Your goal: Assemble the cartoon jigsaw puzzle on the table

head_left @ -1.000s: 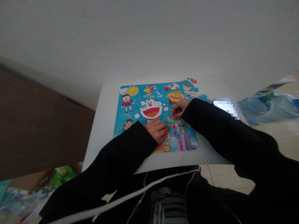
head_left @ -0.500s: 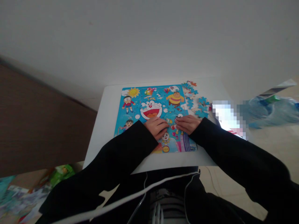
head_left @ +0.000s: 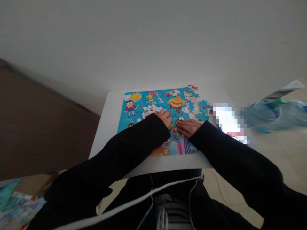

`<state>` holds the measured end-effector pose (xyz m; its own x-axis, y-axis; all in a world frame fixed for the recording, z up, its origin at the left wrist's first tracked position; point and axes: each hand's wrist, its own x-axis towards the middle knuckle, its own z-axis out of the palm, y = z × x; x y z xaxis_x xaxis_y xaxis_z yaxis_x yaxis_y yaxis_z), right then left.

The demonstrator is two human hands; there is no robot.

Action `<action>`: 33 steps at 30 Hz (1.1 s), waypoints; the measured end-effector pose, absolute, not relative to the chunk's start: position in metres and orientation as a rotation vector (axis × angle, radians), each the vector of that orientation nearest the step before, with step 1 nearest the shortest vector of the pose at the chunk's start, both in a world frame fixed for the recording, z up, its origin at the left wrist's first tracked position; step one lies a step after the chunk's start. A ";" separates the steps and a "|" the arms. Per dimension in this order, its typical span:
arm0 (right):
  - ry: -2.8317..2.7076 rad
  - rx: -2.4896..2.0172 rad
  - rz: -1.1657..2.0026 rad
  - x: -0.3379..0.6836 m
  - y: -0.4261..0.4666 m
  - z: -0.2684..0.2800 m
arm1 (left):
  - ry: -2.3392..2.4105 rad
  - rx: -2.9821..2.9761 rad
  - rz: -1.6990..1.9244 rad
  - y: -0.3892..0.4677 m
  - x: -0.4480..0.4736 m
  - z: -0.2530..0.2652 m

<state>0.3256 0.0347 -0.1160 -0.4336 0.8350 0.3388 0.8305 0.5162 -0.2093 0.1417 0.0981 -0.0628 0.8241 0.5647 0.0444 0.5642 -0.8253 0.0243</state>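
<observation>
A blue cartoon jigsaw puzzle (head_left: 177, 103) lies flat, with a sun, several figures and a big white face in its picture. My left hand (head_left: 165, 118) rests over the middle of it, fingers slightly bent and lying on the surface, covering part of the white face. Just to the right, my right hand (head_left: 188, 127) has its fingers together, the tips down on a puzzle piece in the lower right part; most of that piece is hidden. Loose puzzle pieces (head_left: 203, 107) are piled beside the puzzle's right edge.
The puzzle sits on a small white table (head_left: 103, 127) against a pale wall (head_left: 153, 41). A bright pixelated rectangle (head_left: 224, 118) is at the table's right side. Plastic wrapping (head_left: 280, 111) is farther right. A brown panel (head_left: 48, 127) stands at left, and a white cord (head_left: 144, 195) crosses my lap.
My left hand has shifted up and slightly right over the puzzle, now covering part of the white face. My right hand stays at about the same spot on the puzzle. The view has shifted slightly.
</observation>
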 end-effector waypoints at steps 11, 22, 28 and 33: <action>-2.355 -1.335 -0.022 0.324 0.036 -0.115 | 0.951 2.549 -0.336 0.136 0.164 -0.068; -2.376 -1.370 0.075 0.320 0.036 -0.107 | 0.874 1.869 0.144 0.131 0.134 -0.075; -2.335 -1.293 -0.098 0.317 0.028 -0.100 | 0.918 1.932 0.142 0.124 0.140 -0.066; -2.297 -1.161 -0.201 0.307 0.018 -0.099 | 0.901 1.926 0.124 0.127 0.142 -0.068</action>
